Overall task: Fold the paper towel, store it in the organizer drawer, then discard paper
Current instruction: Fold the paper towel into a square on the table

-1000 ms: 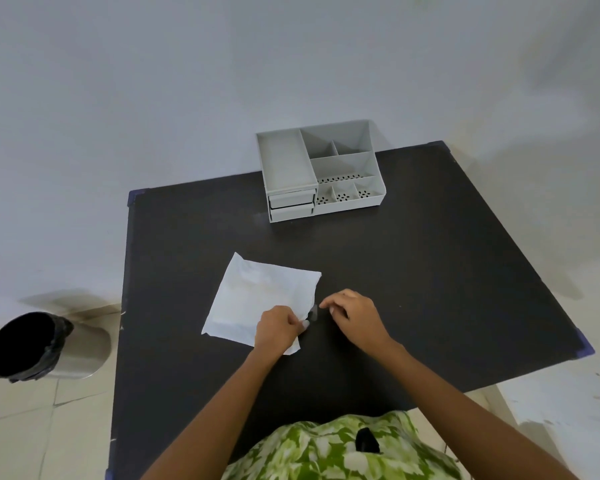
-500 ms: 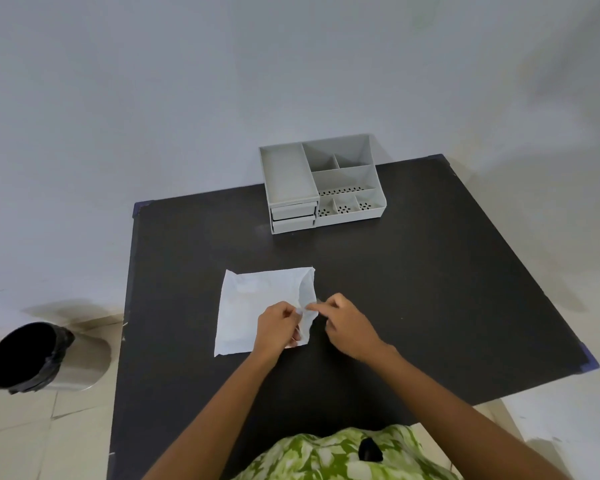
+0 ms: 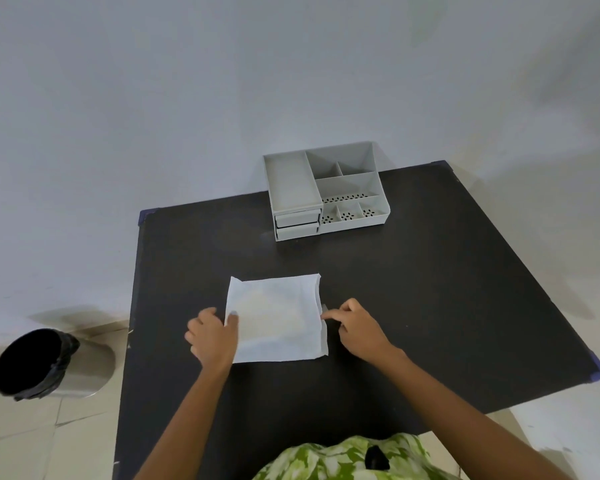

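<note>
Since the earlier frames, both hands have moved apart to opposite edges of the paper towel (image 3: 276, 318), which now lies spread flat and square to the table edge instead of skewed. Left hand (image 3: 212, 336) sits at the towel's left edge, thumb on top of the sheet, other fingers curled; whether they pinch the edge from beneath cannot be told. Right hand (image 3: 359, 329) is at the right edge, fingertips (image 3: 328, 315) bunched and touching the margin, apparently pinching it. Right margin shows a narrow doubled strip. Towel rests on the black table (image 3: 430, 289), near-centre, well apart from the organizer (image 3: 326, 190). Organizer stands at the far edge by the wall; its two small drawers (image 3: 297, 225), stacked front-left, look closed. Bin (image 3: 32, 363) with black liner stands on the floor, left of the table.
</note>
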